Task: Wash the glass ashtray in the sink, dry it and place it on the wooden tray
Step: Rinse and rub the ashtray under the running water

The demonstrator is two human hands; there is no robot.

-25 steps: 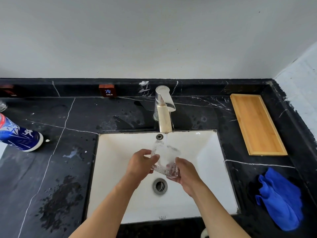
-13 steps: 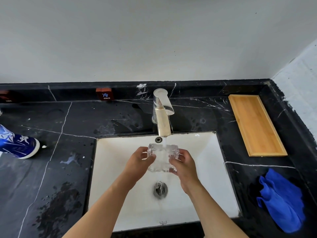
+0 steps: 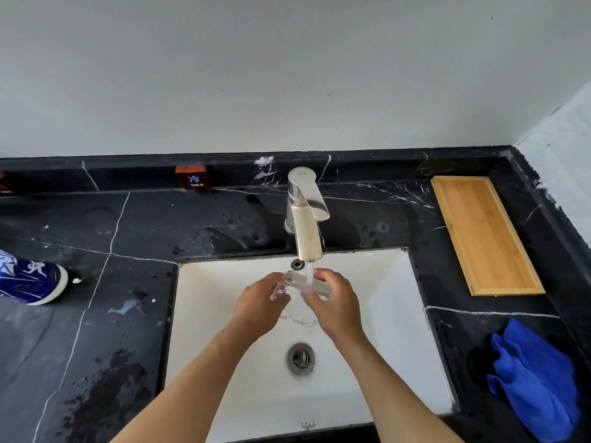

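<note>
We are holding the glass ashtray [image 3: 299,284] over the sink [image 3: 399,330], left hand [image 3: 260,303] and right hand [image 3: 335,303] fingers pinching its edges so the faucet [image 3: 305,219] stream is rinsing it.

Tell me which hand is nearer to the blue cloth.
Right. The right hand holds the ashtray over the sink, on the side toward the blue cloth; the left hand is farther, across the ashtray.

Both forearms bare and reaching forward, left hand [image 3: 260,310] and right hand [image 3: 335,306] close together, backs up, fingers curled inward, gripping.
</note>
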